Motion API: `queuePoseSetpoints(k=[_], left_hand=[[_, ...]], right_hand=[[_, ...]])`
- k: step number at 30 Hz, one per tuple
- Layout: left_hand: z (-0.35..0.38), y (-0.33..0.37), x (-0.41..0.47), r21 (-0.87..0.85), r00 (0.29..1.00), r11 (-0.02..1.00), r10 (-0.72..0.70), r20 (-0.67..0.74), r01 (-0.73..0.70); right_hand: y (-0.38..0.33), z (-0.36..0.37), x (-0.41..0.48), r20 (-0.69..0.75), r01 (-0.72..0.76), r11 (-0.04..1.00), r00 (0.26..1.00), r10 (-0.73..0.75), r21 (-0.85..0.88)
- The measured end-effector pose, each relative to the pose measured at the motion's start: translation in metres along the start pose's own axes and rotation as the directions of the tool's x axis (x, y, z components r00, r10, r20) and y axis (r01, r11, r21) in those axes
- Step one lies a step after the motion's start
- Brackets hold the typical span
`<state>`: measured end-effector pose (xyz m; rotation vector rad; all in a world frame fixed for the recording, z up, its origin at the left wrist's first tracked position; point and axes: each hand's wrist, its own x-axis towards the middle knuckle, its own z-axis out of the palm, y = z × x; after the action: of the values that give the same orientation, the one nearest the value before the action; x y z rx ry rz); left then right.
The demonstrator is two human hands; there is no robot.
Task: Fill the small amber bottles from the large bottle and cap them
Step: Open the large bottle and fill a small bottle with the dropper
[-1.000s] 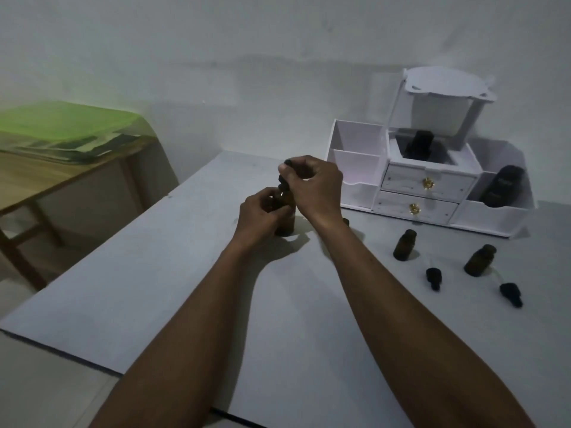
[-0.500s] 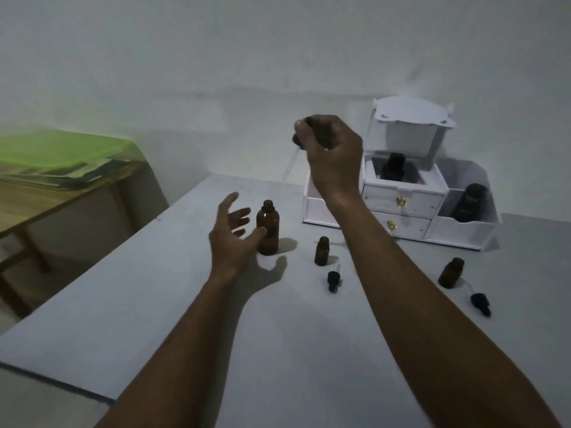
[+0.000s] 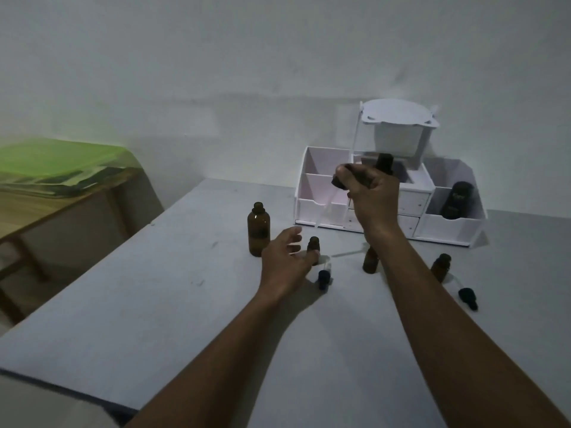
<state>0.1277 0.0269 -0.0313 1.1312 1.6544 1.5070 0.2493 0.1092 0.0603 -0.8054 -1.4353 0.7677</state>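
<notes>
- Right hand (image 3: 372,196): raised above the tabletop (image 3: 154,304), its grip pinching the dark bulb of a dropper (image 3: 340,180); the clear pipette slants down and to the left, its tip hanging just above the nearest small bottle, presumably so that liquid can be released into the open neck.
- Left hand (image 3: 285,262): low over the tabletop, grip spread and holding nothing, thumb beside the small amber bottle (image 3: 313,248); judged to be closing in to steady that bottle while it is filled.
- Large amber bottle (image 3: 258,230): upright and uncapped, just to the left of the left hand, near enough for refilling the dropper.
- Second small bottle (image 3: 370,261) and third small bottle (image 3: 440,267): upright and open, farther right; the second is partly hidden by the right forearm.
- Dropper caps (image 3: 323,278) and (image 3: 467,298): lying on their sides near the bottles they likely serve, suggesting that capping is not yet done.
- White organiser (image 3: 321,208): at the rear of the tabletop, with drawers and open compartments; dark containers stand in two compartments.
- Setting: pale grey matte tabletop against a plain wall, dim light; a wooden side table (image 3: 46,208) bearing a green tray stands to the left.
</notes>
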Motion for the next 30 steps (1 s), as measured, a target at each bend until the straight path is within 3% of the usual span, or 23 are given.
queuePoseSetpoints(k=[3, 9, 14, 18, 30], left_hand=[[0.012, 0.004, 0.008, -0.163, 0.992, 0.979, -0.122, 0.011, 0.122], [0.012, 0.001, 0.023, -0.143, 0.988, 0.979, -0.138, 0.062, 0.146], [0.009, -0.001, 0.022, -0.023, 0.993, 0.997, -0.073, 0.096, 0.076], [0.011, -0.001, 0.019, -0.066, 0.988, 0.99, -0.117, 0.103, 0.124], [0.008, 0.002, 0.018, 0.006, 0.99, 0.999, -0.035, 0.137, 0.035]], right_hand=[[0.005, 0.001, 0.001, 0.018, 0.002, 1.0, 1.0, -0.001, -0.028], [0.017, 0.006, 0.002, 0.019, 0.018, 0.993, 1.0, -0.016, -0.116], [0.02, 0.006, 0.003, 0.026, 0.01, 0.988, 1.0, -0.006, -0.153], [0.021, 0.006, 0.002, 0.029, 0.003, 0.987, 1.0, 0.002, -0.162], [0.022, 0.009, -0.002, 0.059, 0.015, 0.985, 0.998, -0.005, -0.174]])
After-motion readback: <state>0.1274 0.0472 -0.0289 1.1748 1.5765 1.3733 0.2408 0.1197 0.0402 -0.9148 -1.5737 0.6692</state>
